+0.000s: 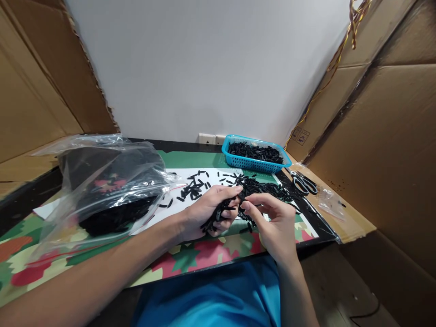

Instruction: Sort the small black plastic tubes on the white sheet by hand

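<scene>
My left hand [216, 206] is curled around a bunch of small black strips [218, 217], their ends poking out below the palm and between the fingers. Close against it, my right hand [274, 218] pinches at a black piece [242, 199] by the left fingertips. What exactly these strips are I cannot make out. Behind both hands, a loose heap of the same black pieces [264, 187] spreads over white paper [218, 175]. A smaller scatter [195, 188] lies left of the heap.
A blue basket [235, 162] full of black pieces stands at the back. Clear plastic bags [136, 168] with black contents cover the left side. Scissors [304, 184] and a small plastic bag [330, 204] lie at right. Cardboard walls [384, 136] flank the table.
</scene>
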Available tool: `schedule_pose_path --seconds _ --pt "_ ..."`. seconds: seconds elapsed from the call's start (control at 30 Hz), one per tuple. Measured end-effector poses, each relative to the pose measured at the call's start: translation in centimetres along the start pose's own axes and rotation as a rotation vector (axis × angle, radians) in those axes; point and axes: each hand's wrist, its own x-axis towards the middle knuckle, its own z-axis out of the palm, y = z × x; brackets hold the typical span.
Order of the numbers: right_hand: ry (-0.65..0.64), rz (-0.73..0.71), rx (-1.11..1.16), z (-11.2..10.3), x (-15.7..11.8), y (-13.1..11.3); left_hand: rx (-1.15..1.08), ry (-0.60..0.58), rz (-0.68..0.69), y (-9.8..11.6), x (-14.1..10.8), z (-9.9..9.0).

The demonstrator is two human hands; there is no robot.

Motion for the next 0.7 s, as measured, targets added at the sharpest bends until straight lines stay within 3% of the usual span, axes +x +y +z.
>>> schedule_pose_path --seconds 0.3,0.47,0.7 --pt "0.033 -0.068 -0.074 0.22 -0.14 -0.38 0.034 -0.005 0.047 -0.05 0.01 0.02" --pt "-0.047 -0.073 -0.038 0.36 -0.18 -0.31 0.049 -0.019 0.051 -0.14 0.04 -0.15" --pt "-0.056 -0.051 0.053 0.33 -0.15 -0.70 0.085 -0.009 0.050 -0.25 -0.03 -0.23"
